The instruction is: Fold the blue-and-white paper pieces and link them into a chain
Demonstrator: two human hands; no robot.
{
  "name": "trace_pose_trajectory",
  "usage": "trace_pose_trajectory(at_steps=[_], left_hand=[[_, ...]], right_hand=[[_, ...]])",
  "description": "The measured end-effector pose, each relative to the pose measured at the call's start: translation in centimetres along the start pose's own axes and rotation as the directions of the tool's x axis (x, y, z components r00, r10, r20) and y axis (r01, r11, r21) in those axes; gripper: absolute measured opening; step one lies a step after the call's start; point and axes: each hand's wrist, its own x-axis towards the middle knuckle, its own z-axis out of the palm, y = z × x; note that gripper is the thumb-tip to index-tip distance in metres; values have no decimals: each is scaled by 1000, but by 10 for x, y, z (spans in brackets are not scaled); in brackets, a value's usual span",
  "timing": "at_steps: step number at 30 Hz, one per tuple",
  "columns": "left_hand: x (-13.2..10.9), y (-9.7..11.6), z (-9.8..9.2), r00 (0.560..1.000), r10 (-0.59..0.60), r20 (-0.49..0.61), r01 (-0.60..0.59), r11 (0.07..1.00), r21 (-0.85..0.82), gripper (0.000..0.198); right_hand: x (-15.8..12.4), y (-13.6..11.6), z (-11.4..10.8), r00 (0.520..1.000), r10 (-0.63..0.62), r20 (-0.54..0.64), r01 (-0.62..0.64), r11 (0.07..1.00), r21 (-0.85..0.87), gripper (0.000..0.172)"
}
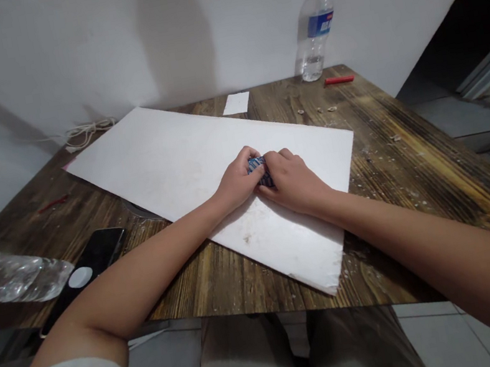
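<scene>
A small blue, grey and dark patterned thing (pixel 259 169) is between my two hands, mostly covered by the fingers, so its kind cannot be made out. My left hand (pixel 241 178) curls round its left side, with the thumb against it. From the right, my right hand (pixel 291 178) wraps over it with bent fingers. Both hands are closed and meet above a large white board (pixel 174 158), which lies at a slant across the wooden table (pixel 394 195). Brown smudges mark the board near its front corner.
A water bottle (pixel 317 31) stands by the wall, beside a red stick-like object (pixel 339 79). A white card (pixel 236 103) and a coiled cable (pixel 87 132) are at the back. Left are another bottle (pixel 19 274), a dark phone (pixel 100 250) and a red strip (pixel 54 203).
</scene>
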Motion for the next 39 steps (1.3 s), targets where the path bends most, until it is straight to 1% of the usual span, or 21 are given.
trace_pose_trajectory(at_steps=[7, 25, 32, 39], left_hand=[[0, 0, 0, 1000, 7, 2, -7, 1000, 2, 9], [0, 1, -1, 1000, -1, -4, 1, 1000, 9, 10], [0, 1, 0, 1000, -3, 1, 3, 1000, 0, 10], [0, 0, 0, 1000, 7, -6, -7, 1000, 10, 9]], right_hand=[[1, 0, -1, 1000, 6, 19, -6, 1000, -5, 21], [0, 0, 0, 1000, -3, -7, 3, 1000, 6, 20], [1, 0, -1, 1000, 5, 19, -5, 1000, -4, 21], [0, 1, 1, 1000, -6, 2, 6, 1000, 3, 20]])
